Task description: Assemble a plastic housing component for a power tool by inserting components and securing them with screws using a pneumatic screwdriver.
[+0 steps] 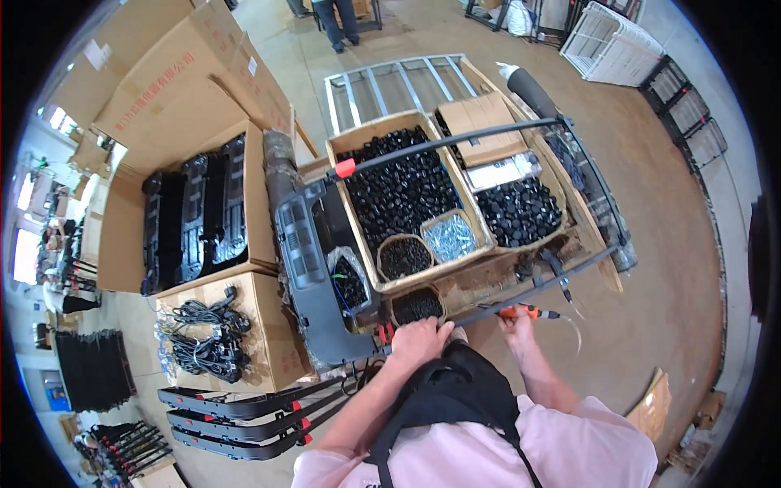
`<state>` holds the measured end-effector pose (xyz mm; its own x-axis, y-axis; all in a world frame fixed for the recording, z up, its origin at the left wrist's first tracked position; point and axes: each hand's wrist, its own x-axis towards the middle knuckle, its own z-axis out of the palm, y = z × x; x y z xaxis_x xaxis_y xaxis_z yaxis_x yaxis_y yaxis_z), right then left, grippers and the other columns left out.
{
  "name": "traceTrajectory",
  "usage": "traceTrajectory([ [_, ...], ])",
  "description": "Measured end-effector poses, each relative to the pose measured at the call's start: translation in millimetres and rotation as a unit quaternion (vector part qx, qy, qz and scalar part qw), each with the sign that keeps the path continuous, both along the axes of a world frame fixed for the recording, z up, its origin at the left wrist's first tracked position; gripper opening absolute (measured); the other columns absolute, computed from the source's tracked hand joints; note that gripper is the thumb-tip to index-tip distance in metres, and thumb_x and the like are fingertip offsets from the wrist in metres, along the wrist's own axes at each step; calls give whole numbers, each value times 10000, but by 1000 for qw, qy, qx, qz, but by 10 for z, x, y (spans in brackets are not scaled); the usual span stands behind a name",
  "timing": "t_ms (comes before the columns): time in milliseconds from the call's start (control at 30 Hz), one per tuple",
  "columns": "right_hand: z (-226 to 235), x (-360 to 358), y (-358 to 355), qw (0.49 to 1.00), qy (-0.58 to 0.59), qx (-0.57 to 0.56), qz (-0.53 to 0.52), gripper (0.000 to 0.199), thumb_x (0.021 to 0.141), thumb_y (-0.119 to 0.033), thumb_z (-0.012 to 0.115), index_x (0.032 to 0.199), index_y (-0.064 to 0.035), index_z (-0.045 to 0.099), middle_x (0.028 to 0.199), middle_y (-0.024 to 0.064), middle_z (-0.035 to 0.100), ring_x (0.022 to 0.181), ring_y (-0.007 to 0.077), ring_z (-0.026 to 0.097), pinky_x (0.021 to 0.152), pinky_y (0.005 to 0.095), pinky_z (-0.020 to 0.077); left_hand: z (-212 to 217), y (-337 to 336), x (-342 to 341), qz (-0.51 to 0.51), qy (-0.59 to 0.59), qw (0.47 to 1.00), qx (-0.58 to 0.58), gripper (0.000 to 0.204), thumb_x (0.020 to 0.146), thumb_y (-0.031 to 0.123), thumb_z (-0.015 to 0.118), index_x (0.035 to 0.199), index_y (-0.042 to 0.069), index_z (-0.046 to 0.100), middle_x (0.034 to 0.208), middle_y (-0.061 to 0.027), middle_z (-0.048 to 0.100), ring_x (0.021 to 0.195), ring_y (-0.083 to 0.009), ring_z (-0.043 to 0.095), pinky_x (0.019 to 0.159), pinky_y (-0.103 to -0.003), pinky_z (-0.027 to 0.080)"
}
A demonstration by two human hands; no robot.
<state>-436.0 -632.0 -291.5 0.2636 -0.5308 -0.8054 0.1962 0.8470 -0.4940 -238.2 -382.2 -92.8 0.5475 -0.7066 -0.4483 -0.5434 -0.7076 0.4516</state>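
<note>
A large dark grey frame (319, 268), with a wide panel at its left end and thin bars (488, 130) along its far and near sides, lies across the parts boxes. My left hand (419, 342) is closed on its near bar, beside a small bin of dark screws (417, 306); the fingertips are partly hidden. An orange electric screwdriver (533, 312) is in my right hand (516, 327), fingers wrapped round its body. Its tip points left along the near bar, and a cable hangs from its right end.
Boxes of black plastic caps (399, 179) and silver screws (450, 237) lie under the frame. On the left are a carton of black molded parts (203, 211), coiled black cables (207, 337) and stacked dark frames (236, 423). A person's legs (336, 23) show at the far side.
</note>
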Motion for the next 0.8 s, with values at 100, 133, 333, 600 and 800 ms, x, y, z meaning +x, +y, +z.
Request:
traceTrajectory([
  [100, -666, 247, 15, 998, -50, -10, 45, 253, 959, -258, 779, 1168, -185, 655, 1108, -1, 684, 958, 181, 669, 889, 400, 560, 23, -143, 41, 33, -8, 996, 79, 734, 1079, 612, 371, 1025, -2, 771, 971, -253, 770, 951, -416, 762, 879, -523, 600],
  [133, -661, 530, 129, 999, -21, 7, 43, 254, 962, -234, 781, 1175, -172, 658, 1096, -7, 690, 944, 171, 672, 881, 374, 567, 23, -115, 31, 56, -3, 993, 108, 757, 1078, 626, 358, 1012, 3, 783, 997, -260, 770, 956, -412, 764, 875, -518, 602],
  [333, -790, 1071, 118, 984, -79, 77, 137, 247, 1013, -275, 715, 1206, -135, 650, 1149, 6, 685, 1052, 190, 648, 984, 365, 559, 32, -382, -18, 92, -62, 983, 146, 734, 1091, 600, 369, 872, 37, 787, 818, -215, 764, 795, -388, 770, 750, -490, 624],
  [600, 791, 630, 22, 681, -10, 93, 726, 339, 978, -312, 735, 1159, -26, 721, 1016, 81, 752, 885, 221, 733, 816, 352, 616, 85, -277, 18, 200, -13, 967, 155, 744, 1064, 622, 410, 849, 34, 810, 861, -213, 775, 860, -358, 781, 795, -472, 622],
  [800, 2415, 2018, -728, 340, -119, -272, 893, 301, 943, -178, 744, 1199, -21, 766, 1076, 78, 775, 946, 165, 727, 815, 321, 583, 90, -221, -33, 231, 20, 967, 108, 731, 1033, 666, 426, 926, 64, 828, 895, -176, 790, 860, -342, 784, 795, -469, 622],
])
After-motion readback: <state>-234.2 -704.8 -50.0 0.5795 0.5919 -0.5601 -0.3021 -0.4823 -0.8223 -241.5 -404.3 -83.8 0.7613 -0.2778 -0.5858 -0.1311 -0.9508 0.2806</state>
